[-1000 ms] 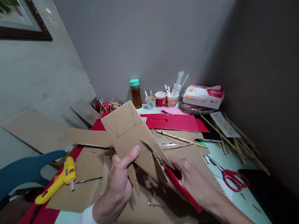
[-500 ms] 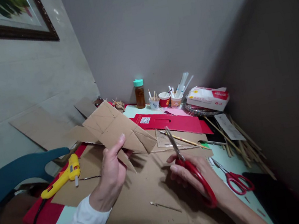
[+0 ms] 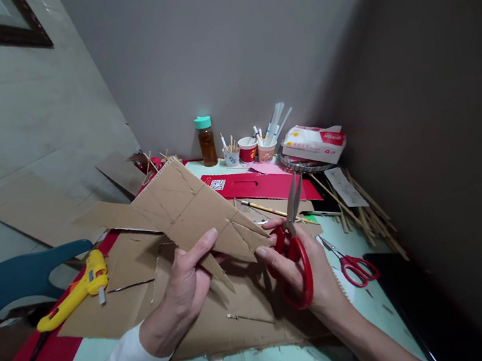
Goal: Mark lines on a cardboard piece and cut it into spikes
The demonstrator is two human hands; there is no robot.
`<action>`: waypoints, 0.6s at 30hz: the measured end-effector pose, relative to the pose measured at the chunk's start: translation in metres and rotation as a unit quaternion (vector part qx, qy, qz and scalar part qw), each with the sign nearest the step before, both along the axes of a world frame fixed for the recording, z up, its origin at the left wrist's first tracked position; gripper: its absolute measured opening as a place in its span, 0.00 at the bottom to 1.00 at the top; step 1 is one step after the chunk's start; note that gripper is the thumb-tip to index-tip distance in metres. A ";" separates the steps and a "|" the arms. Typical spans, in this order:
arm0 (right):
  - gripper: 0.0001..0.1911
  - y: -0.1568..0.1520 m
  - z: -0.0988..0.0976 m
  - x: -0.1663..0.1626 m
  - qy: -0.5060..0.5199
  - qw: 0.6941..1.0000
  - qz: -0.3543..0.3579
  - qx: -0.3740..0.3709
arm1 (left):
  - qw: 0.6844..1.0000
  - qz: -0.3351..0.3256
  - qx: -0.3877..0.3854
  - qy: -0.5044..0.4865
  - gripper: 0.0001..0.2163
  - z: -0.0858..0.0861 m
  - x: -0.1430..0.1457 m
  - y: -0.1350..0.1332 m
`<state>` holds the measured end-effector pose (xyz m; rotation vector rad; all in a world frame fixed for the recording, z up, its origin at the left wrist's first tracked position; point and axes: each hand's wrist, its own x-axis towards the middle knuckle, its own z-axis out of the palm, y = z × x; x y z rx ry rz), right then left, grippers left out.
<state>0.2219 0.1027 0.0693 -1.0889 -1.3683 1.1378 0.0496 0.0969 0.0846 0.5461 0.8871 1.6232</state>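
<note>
My left hand (image 3: 185, 287) pinches a cut cardboard piece (image 3: 184, 206) with pencil lines, holding it tilted above the table. My right hand (image 3: 307, 274) grips red-handled scissors (image 3: 292, 240), whose blades are slightly apart and point up and away, just right of the cardboard's pointed edge. The fingertips of my right hand touch that edge. Beneath both hands lies a large flat cardboard sheet (image 3: 228, 319) with a thin stick on it.
A yellow glue gun (image 3: 76, 290) lies at the left on red paper. A second pair of red scissors (image 3: 352, 261) lies at the right. At the back stand a brown bottle (image 3: 206, 142), paper cups (image 3: 247, 149) and a tissue pack (image 3: 315, 144). Bamboo sticks (image 3: 368, 214) lie along the right side.
My right hand has lifted the scissors off the table sheet and brought them up beside the cardboard piece, blades now pointing up. My left hand has turned the piece slightly.
</note>
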 end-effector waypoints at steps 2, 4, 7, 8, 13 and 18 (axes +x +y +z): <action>0.20 -0.002 0.002 -0.001 -0.001 1.000 0.005 -0.007 | 1.000 0.011 -0.001 -0.002 0.24 0.000 0.000 0.002; 0.20 -0.005 0.006 -0.002 -0.012 1.000 0.004 -0.016 | 1.000 0.031 -0.001 -0.003 0.25 0.001 -0.002 0.005; 0.19 -0.009 0.012 -0.003 -0.047 0.999 0.002 -0.024 | 0.998 0.064 -0.007 -0.004 0.24 0.005 -0.010 0.012; 0.19 -0.009 0.012 -0.003 -0.058 0.998 0.002 -0.020 | 0.997 0.071 -0.008 -0.005 0.24 0.007 -0.012 0.014; 0.17 -0.005 0.005 0.002 -0.110 0.994 -0.016 0.017 | 0.997 0.077 0.005 -0.027 0.20 0.016 -0.023 0.018; 0.19 0.008 -0.001 0.014 -0.186 0.979 -0.064 0.045 | 0.997 0.068 0.023 -0.032 0.17 0.020 -0.027 0.015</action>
